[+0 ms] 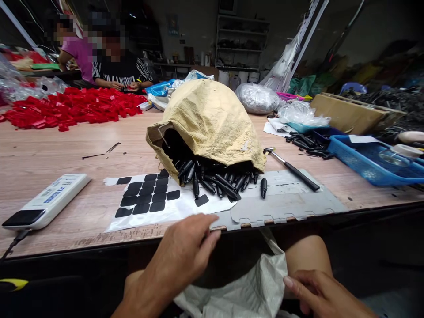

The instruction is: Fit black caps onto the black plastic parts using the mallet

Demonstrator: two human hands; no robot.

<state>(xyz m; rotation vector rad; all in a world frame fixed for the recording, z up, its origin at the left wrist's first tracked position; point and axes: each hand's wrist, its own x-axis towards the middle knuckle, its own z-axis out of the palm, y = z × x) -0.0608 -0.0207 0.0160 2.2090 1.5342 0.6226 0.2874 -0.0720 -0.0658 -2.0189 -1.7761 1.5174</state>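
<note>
My left hand (183, 247) is at the table's front edge, fingers stretched forward and thumb apart, with nothing visible in it. Down at the lower right, my right hand (319, 289) pinches the rim of a whitish woven sack (247, 291) that sits over my lap. Beyond my left hand, a large yellowish bag (212, 119) lies on the table with its mouth towards me. Small black cylindrical pieces (227, 185) spill from that mouth. One black piece (263, 187) lies apart to the right. Beneath them are a sheet of black square stickers (142, 194) and a grey board (285, 203).
A hammer (291, 168) rests on the board. At left sits a white device with a cable (49, 198). Red parts (73, 106) are heaped farther back, near two seated people. A blue tray (371, 163), more black pieces (303, 143) and a cardboard box (351, 112) stand right.
</note>
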